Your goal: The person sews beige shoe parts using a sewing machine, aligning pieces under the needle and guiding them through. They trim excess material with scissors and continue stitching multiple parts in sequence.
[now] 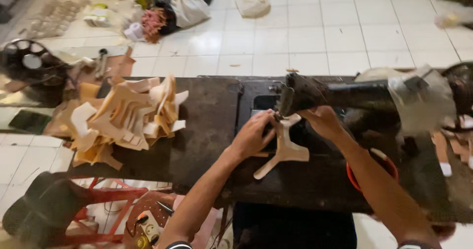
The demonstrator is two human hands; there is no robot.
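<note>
We are stitching: left hand [251,136] and right hand [322,122] press the tan, forked leather piece [285,148] flat under the black sewing machine's head [300,93]. Next, steady feeding.

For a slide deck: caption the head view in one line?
Both hands, left hand and right hand, guide a tan cut piece under a sewing machine.
</note>
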